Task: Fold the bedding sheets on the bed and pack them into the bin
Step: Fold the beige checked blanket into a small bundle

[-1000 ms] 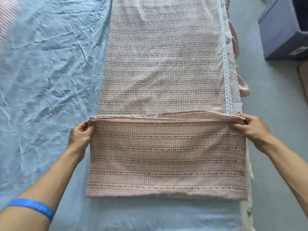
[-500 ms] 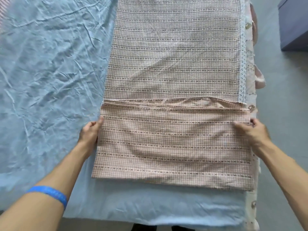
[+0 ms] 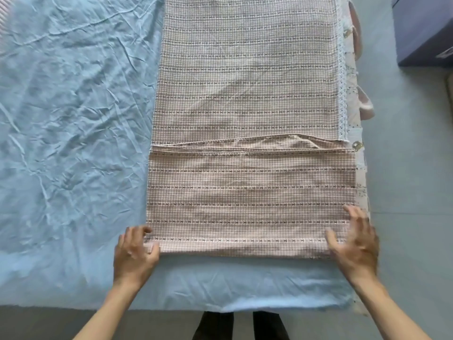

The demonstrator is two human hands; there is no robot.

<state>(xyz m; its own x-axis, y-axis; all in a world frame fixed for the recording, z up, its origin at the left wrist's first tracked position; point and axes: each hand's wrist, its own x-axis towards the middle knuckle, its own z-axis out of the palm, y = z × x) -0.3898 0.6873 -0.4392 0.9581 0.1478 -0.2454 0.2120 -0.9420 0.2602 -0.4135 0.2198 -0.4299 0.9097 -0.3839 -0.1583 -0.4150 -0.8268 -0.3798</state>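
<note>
Where sheet (image 3: 250,192) folds, both hands rest.

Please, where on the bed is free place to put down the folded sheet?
Left of the checked sheet, the blue bed cover lies bare, only wrinkled. A narrow bare strip runs along the near edge, where the hands, left hand and right hand, are. The right edge is crowded with lace trim and pink fabric.

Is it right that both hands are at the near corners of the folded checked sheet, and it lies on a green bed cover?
Not quite. The head view shows the left hand and right hand at the near corners of the checked sheet, but the bed cover is light blue.
</note>
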